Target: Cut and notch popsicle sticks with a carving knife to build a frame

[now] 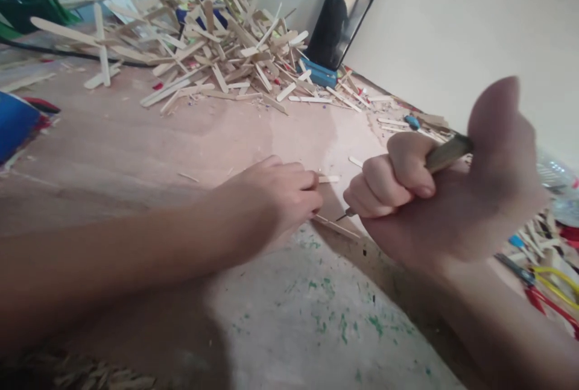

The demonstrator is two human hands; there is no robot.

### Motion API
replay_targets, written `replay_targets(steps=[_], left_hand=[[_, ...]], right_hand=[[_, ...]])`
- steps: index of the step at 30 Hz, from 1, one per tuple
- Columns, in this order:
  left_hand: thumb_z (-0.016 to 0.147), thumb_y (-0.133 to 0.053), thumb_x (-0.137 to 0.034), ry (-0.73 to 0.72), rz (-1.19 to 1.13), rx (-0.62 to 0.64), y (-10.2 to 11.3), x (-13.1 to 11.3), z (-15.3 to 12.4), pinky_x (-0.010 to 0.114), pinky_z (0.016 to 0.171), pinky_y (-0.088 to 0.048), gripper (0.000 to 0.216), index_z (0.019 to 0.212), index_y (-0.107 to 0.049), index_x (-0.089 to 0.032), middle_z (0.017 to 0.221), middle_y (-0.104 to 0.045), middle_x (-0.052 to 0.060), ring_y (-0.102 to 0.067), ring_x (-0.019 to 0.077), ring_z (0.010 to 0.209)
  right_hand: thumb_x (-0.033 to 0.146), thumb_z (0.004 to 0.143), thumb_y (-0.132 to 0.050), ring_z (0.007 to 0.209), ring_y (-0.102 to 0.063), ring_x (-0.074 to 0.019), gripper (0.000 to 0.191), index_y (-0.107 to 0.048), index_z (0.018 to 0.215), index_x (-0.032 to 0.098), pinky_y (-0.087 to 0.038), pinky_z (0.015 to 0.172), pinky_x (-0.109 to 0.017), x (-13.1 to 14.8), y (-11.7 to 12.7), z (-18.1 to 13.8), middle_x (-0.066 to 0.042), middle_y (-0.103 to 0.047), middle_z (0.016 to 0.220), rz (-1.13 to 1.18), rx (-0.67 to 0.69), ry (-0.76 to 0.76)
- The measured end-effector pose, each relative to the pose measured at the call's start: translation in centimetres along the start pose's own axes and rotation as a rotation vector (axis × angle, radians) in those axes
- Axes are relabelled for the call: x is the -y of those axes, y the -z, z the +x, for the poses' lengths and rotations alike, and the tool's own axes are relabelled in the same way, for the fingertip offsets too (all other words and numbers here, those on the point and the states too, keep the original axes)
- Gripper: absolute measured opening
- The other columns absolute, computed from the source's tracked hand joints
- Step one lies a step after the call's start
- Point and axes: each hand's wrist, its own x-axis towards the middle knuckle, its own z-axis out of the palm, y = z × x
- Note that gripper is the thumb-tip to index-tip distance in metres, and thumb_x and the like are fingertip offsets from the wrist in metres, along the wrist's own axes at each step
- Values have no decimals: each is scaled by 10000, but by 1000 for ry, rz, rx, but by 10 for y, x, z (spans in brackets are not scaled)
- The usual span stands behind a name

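My right hand (434,197) is fisted around a craft knife (446,155) with a brownish handle; its small blade tip pokes out below the fingers and points left, down toward a thin wooden stick (337,227) lying on the tabletop. My left hand (275,197) rests on the table with fingers curled, pinning that stick at its left end. A short stick piece (329,179) lies just beyond the left fingertips.
A large heap of wooden craft sticks (199,46) covers the far part of the wooden table (136,143). A black panel (348,10) leans on the wall. Loose sticks and coloured wires (552,284) lie at right; a blue object (15,125) at left.
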Motion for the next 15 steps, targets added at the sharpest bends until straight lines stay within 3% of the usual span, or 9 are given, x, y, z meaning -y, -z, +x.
replay_targets(steps=[3, 6, 11, 15], left_hand=[[1131, -585, -87, -4, -19, -14, -2, 1, 0, 401, 902, -466, 226, 1025, -744, -208, 1031, -754, 44, -679, 245, 984], [1144, -564, -73, 3, -35, 10, -3, 0, 0, 398, 955, -478, 238, 1087, -750, -211, 1068, -768, 43, -700, 248, 1049], [1115, -624, -115, 8, 22, -4, -5, 0, 1, 410, 901, -467, 197, 996, -731, -228, 1018, -746, 47, -678, 258, 983], [1069, -661, -114, -3, 35, -20, -9, 2, 1, 421, 867, -443, 159, 978, -726, -227, 1011, -737, 46, -660, 266, 954]], right_hand=[[710, 1079, -672, 469, -171, -148, 785, -346, 516, 270, -373, 487, -346, 3, 4, 3, 54, -98, 538, -29, 145, -27], [624, 1089, -713, 464, -204, -124, 829, -258, 518, 231, -364, 509, -322, 3, 6, 7, 52, -121, 523, -13, 261, -21], [674, 1099, -643, 490, -172, -124, 758, -284, 586, 246, -369, 499, -336, -8, 13, 7, 29, -279, 562, 5, 274, 28], [739, 1187, -497, 475, -204, -122, 831, -206, 583, 248, -408, 504, -326, -10, 15, 6, 23, -256, 533, -78, 223, 74]])
